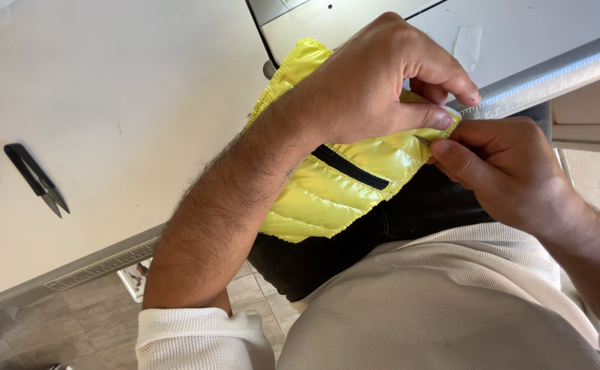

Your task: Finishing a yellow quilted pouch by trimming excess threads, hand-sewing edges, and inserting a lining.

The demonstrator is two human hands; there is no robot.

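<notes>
A person seated at a white worktable (108,82) holds a shiny yellow quilted fabric panel (327,195) with a black zipper (350,168) sewn into it. The left hand (375,82) is closed in a pinch, thumb and forefinger gripping the panel's far edge. The right hand (506,171) meets it just beside the left thumb, its fingertips pinching the same edge, so both hands touch at that corner. The panel hangs down from the hands, under the left wrist and forearm, which cover its middle; the zipper shows just below the wrist. Beneath the fabric is the person's dark lap. Just beyond the left fingers lies a measuring strip (547,85) along a table edge. Well to the left of the left forearm, black thread snips (37,178) lie on the worktable, with a dark object partly out of view past them.
</notes>
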